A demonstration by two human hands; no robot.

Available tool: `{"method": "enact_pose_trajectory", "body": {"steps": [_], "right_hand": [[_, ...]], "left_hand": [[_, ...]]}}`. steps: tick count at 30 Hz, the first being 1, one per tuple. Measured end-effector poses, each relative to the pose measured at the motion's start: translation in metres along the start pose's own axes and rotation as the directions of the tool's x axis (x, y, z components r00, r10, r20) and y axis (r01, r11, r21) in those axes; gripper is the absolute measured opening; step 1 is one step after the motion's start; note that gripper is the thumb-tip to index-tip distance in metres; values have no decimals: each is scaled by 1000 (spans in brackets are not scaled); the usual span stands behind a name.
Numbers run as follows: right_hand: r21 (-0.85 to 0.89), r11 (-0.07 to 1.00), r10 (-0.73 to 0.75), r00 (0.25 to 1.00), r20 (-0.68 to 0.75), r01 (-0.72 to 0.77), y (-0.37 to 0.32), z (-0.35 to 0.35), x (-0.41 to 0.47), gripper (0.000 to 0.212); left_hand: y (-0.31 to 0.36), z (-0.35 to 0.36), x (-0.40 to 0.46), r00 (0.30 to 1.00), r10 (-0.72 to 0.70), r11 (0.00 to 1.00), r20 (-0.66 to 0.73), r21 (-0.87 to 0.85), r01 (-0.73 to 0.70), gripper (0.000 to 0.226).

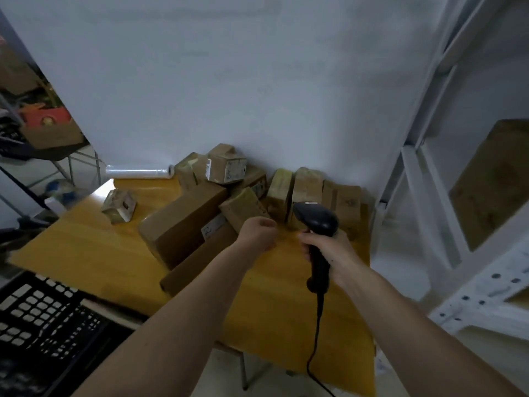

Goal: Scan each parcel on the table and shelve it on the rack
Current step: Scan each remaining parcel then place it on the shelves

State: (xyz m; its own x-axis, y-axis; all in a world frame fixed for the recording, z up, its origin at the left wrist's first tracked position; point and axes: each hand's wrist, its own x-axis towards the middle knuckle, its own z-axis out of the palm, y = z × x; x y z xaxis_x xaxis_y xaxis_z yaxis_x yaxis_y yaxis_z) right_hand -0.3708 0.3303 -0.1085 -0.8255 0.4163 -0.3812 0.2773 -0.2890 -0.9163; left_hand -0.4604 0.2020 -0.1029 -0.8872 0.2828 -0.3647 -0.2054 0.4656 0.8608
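Right hand (329, 249): wrapped around the grip of a black handheld scanner (316, 222), whose head points away from the person toward the parcels.
Left hand (257, 234): fingers curled loosely inward, holding nothing, poised over the table just in front of a tilted parcel (244, 207); whether it touches that parcel cannot be told.
Hand spacing: close together, not touching, a bare strip of tabletop between them.
Scanner cable (316, 333): black, hangs from the grip and trails off the near table edge.
Table (94, 245): yellow wooden top, set against a pale wall.
Parcel heap: brown cardboard boxes crowded at the far side of the table; roughly ten visible, exact count uncertain because they overlap.
Long box (183, 222): largest of the heap, lying across a flatter box (200, 259), left of the left hand.
Upright boxes (307, 190): stand directly behind the scanner head, partly hidden by it.
Small box (118, 206): one, set well apart at the left.
Film roll (138, 171): one, clear wrap, at the far left table edge.
Rack (429, 167): white metal, at the right; one brown parcel (492, 181) on its shelf.
Crate (43, 319): one, black lattice, lower left beside the table.
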Motion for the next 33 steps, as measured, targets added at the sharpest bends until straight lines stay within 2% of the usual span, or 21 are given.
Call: {"method": "enact_pose_trajectory", "body": {"steps": [5,12,15,20,26,31,33], "right_hand": [[-19,997,72,997,37,-72,-8,22,55,6],[-9,977,215,975,59,-215,-2,55,102,14],[-27,966,258,964,56,-257,-2,64,118,16],[-13,955,296,955,-5,-297,3,78,137,16],[33,954,299,947,-114,-298,12,92,150,15],[68,955,296,943,-154,-288,17,97,152,12],[88,957,289,937,-194,-277,18,100,152,13]], "left_hand": [[-12,-22,67,991,-106,991,-83,76,112,50],[-32,-64,125,927,-307,945,-217,46,324,87],[-35,-76,152,929,-341,939,-142,2,345,99],[-48,-93,200,915,-402,909,43,-105,404,106],[-63,-90,234,897,-437,877,61,-191,441,132],[-81,-88,251,923,-377,877,78,-290,383,120],[-82,-89,247,944,-317,908,94,-258,331,114]]}}
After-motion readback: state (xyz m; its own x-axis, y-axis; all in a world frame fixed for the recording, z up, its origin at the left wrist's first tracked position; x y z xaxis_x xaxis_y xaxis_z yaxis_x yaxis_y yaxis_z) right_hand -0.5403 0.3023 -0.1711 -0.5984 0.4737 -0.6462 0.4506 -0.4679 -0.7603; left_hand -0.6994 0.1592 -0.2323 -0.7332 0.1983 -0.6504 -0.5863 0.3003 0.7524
